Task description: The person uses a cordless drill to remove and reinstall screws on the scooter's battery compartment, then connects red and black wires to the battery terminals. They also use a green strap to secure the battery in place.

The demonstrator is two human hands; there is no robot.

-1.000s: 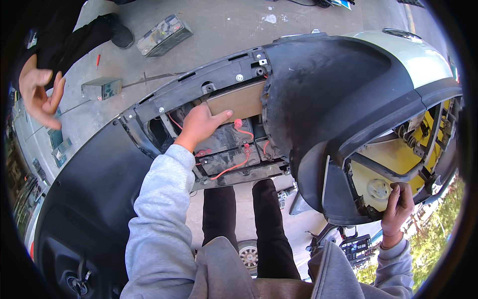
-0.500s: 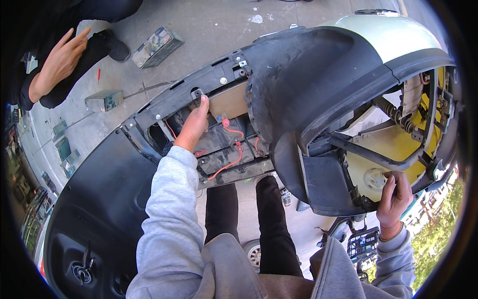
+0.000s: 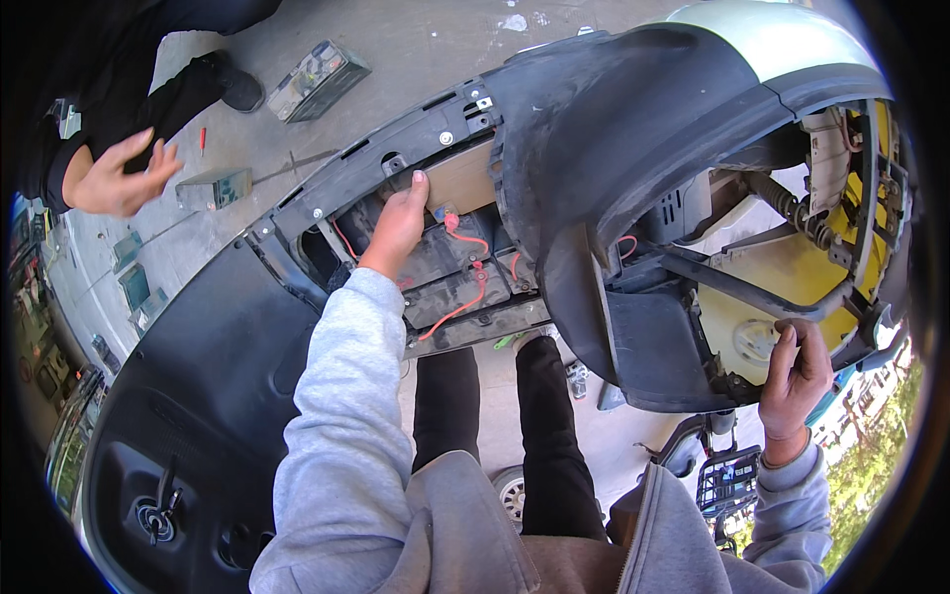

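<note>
The left hand (image 3: pixel 399 226) is at the left edge of the brown board (image 3: pixel 463 176), thumb extended; its fingers are hidden, so I cannot tell whether it grips. The board sits in the open compartment beside dark batteries (image 3: pixel 435 301). The right hand (image 3: pixel 798 378), fingers curled, is near the yellow panel (image 3: pixel 762 267); I cannot tell its grip.

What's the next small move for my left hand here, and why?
Probably shift your left hand slightly right to steady the brown board: your thumb is only at the board's left end, and a red connector sits close to its lower edge, so a slip might knock it. I can't tell whether they touch.
</note>
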